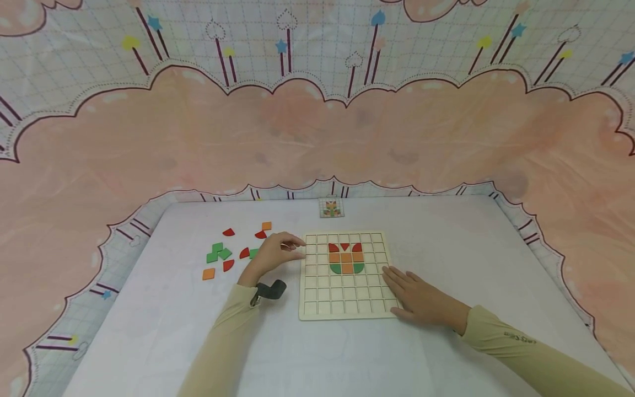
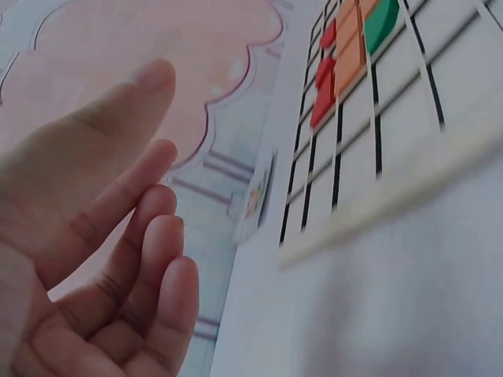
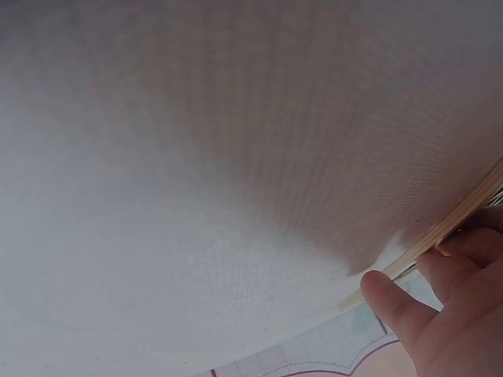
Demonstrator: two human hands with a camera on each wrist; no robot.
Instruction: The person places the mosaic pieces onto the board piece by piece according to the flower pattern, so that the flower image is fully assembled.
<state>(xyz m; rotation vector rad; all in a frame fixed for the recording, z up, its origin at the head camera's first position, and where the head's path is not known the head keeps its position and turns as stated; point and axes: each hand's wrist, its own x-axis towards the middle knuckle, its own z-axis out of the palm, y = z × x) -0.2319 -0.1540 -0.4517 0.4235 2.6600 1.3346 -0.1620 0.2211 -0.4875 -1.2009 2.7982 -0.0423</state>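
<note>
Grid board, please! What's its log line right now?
Grid board: red, orange, green tiles set in | left hand: empty, near left edge | right hand: touching right edge | loose tiles: left of board

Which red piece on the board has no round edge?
The red triangle, between the two red quarter-circles on the wooden grid board. Its sides are all straight; each quarter-circle has one curved edge.

White table (image 1: 446, 220) — peach scalloped cloth (image 1: 317, 143) behind it and along both its sides, grid-and-star print (image 1: 317, 55) higher behind it — soft light.
</note>
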